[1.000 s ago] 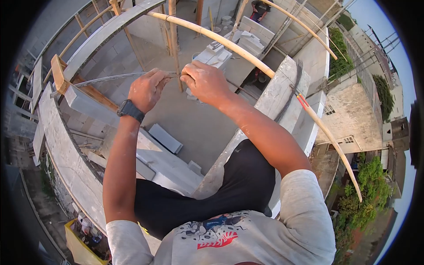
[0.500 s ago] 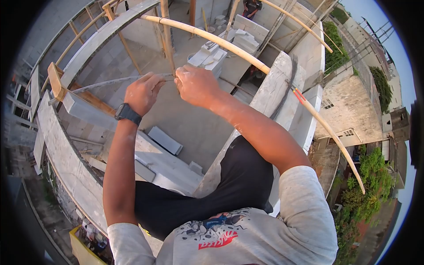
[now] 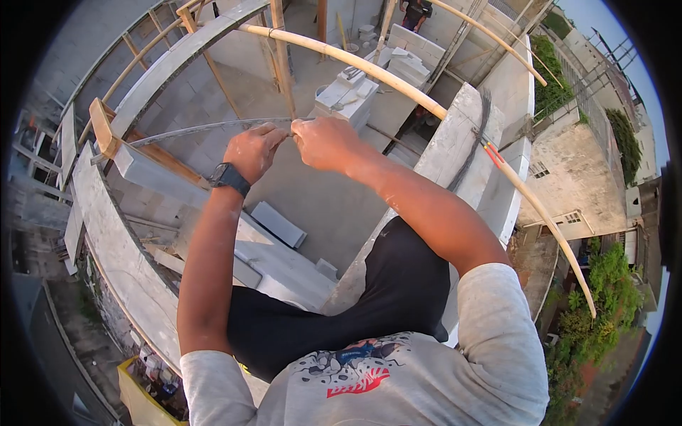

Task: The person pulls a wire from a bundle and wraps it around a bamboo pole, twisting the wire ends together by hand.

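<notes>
My left hand point(image 3: 250, 153), with a dark watch on its wrist, is raised in front of me with its fingers pinched. Just beside it, my right hand point(image 3: 325, 144) is pinched too, the fingertips of both nearly meeting. A thin wire seems to run between them; most of it is hidden by the fingers. Behind the hands passes a curved grey strip point(image 3: 202, 128). To the right, a bundle of dark wire point(image 3: 477, 138) lies over the top of a concrete wall point(image 3: 447, 135), and red-handled pliers point(image 3: 493, 154) rest by it on a bamboo pole.
A long bamboo pole point(image 3: 355, 67) crosses ahead of me. At left stand a curved concrete beam point(image 3: 135, 99) and a wooden block point(image 3: 105, 129). Far below are stacked white blocks point(image 3: 346, 96) and a floor. A person point(image 3: 414, 13) stands at the back. The wall drops off on both sides.
The scene has shifted slightly right and down in view. My hands have come a little closer together, both still pinched.
</notes>
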A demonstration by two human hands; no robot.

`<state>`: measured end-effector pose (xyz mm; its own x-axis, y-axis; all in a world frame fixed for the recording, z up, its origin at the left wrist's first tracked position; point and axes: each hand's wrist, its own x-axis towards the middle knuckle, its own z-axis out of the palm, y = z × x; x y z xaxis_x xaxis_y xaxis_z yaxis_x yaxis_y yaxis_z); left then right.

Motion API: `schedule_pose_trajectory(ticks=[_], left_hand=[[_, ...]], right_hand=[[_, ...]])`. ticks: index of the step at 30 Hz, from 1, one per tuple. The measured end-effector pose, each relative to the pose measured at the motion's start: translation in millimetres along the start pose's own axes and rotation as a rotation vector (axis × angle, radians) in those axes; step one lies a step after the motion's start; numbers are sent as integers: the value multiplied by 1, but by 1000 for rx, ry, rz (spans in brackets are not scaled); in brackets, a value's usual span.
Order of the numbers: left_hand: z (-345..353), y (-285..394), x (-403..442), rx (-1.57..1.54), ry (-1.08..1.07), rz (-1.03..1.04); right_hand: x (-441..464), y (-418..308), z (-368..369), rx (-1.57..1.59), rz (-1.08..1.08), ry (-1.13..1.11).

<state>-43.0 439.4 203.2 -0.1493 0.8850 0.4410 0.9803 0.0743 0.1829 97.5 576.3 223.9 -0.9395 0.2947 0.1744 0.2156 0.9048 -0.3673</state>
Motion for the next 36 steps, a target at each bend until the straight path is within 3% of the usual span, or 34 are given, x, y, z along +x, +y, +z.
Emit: schedule_pose_trajectory(ticks=[6, 16, 19, 21, 22, 24, 26, 28, 30, 31, 36], left_hand=[[3, -1, 2, 43, -68, -13], [7, 1, -1, -33, 9, -11], [2, -3, -1, -299, -19, -189], [-5, -8, -2, -715, -155, -420], [-8, -7, -1, -715, -154, -420], [-18, -4, 2, -856, -342, -769], [-5, -12, -1, -763, -352, -743], [12, -20, -4, -674, -359, -721], [23, -23, -3, -329, -189, -459], [22, -20, -1, -329, -184, -462], [5, -2, 10, -284, -130, -523]], right_hand=[[1, 5, 3, -45, -9, -68], [2, 6, 7, 36, -23, -29], [4, 5, 1, 0, -16, -43], [2, 2, -3, 5, -58, -48], [0, 0, -3, 10, -98, -57], [-1, -1, 0, 0, -144, -30], [-2, -5, 2, -10, -196, -5], [-4, -11, 2, -108, -102, -132], [-4, 1, 24, -77, -168, -4], [-4, 2, 28, -44, -229, 128], [-1, -6, 22, -19, -135, 15]])
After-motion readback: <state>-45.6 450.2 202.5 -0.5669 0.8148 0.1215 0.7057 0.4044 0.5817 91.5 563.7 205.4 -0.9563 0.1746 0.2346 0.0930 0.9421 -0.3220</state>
